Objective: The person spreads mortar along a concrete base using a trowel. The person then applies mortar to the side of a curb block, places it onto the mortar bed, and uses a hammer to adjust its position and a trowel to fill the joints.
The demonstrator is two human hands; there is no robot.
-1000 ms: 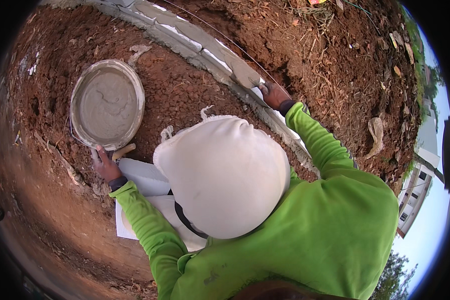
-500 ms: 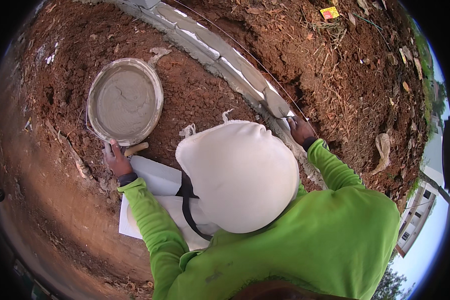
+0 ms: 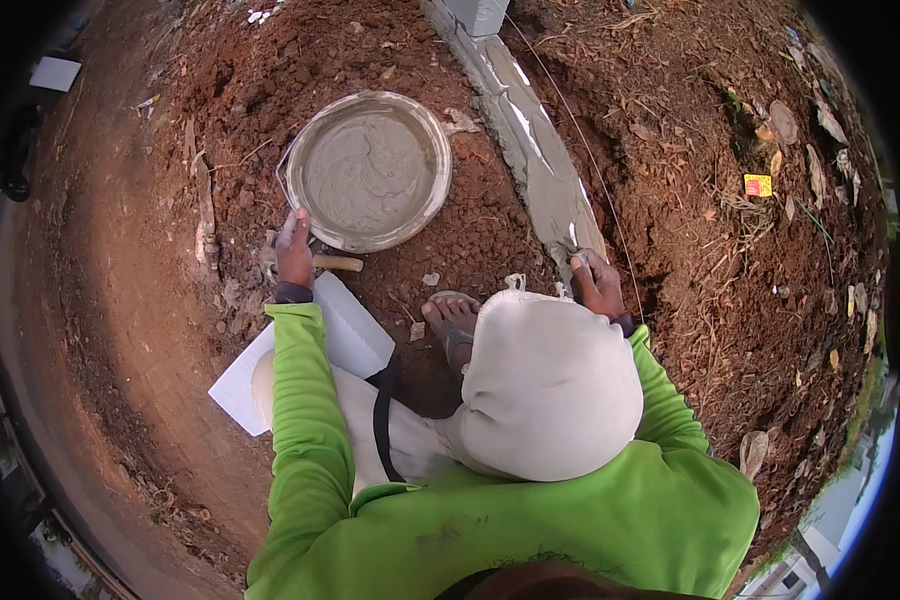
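My left hand (image 3: 295, 252) is closed on the lower-left rim of a round bucket (image 3: 432, 205), which holds wet grey mortar (image 3: 365, 170). My right hand (image 3: 598, 285) is closed around a small trowel (image 3: 576, 256), mostly hidden by the fingers. The trowel lies against the near part of a grey mortar layer (image 3: 555, 185) spread along a low, narrow wall. White patches of the block beneath show through the mortar. Beside the bucket, close to my left hand, lies a tool's wooden handle (image 3: 338, 263); its other end is partly hidden.
A taut string (image 3: 568, 115) runs along the wall's right side. One pale block (image 3: 478, 14) stands at the wall's far end. White blocks (image 3: 355, 325) lie by my left leg. Reddish soil surrounds everything, with dry leaves and a yellow-red packet (image 3: 757, 186) at right.
The whole view has swung, so bucket and packet appear farther right and my foot shows. My left hand stays at the bucket's rim; my right hand remains at the wall with the trowel.
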